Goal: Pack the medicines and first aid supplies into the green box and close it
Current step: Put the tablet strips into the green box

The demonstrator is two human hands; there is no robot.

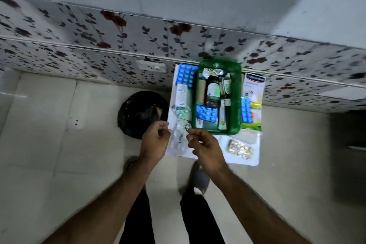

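Observation:
The open green box (218, 65) stands on a small white table (251, 161). Inside it lie a dark syrup bottle (213, 89), a blue blister strip (207, 115) and some tubes. A clear plastic packet (179, 137) lies at the table's front left. My right hand (206, 149) pinches its top edge with thumb and forefinger. My left hand (155, 138) is at the packet's left edge with curled fingers; whether it grips the packet is unclear. Outside the box are another blue strip (186, 75), a white carton (181, 95), a bandage pack (254, 85) and a gold blister strip (239, 149).
A black bin (138, 113) stands on the tiled floor just left of the table. A floral-papered wall with a socket (152, 66) runs behind the table. A dark cabinet (348, 154) is at the right. My slippered foot (200, 179) is below the table's front edge.

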